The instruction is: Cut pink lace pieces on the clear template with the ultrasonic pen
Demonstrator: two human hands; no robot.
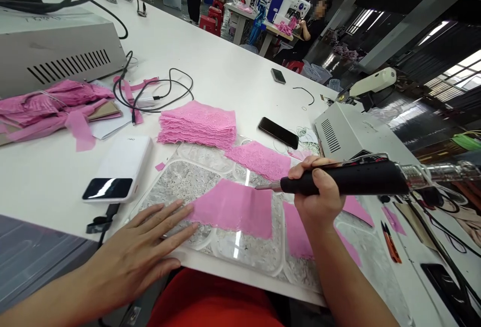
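Note:
My right hand (319, 191) is wrapped round a black handheld tool (349, 176) with a narrow metal tip and a metal-sheathed hose at its back end. The tip meets the upper right part of a pink fabric piece (240, 206), or hovers just over it. Fingers stretched flat, my left hand (150, 241) rests at that piece's left end. Under the fabric lies a clear patterned plastic mat (180, 176). Behind are a stack of pink lace pieces (199, 121) and a separate lace piece (263, 159). Another pink piece (298, 231) is partly hidden by my right forearm.
A white power bank (120, 169) stands left of the mat. Beyond lie a black phone (278, 132) and a looped cable (165, 86). Grey metal boxes (60, 51) flank the table. Orange-handled snips (391, 244) lie at right. Further off, a person (315, 26) sits at a sewing machine (287, 6).

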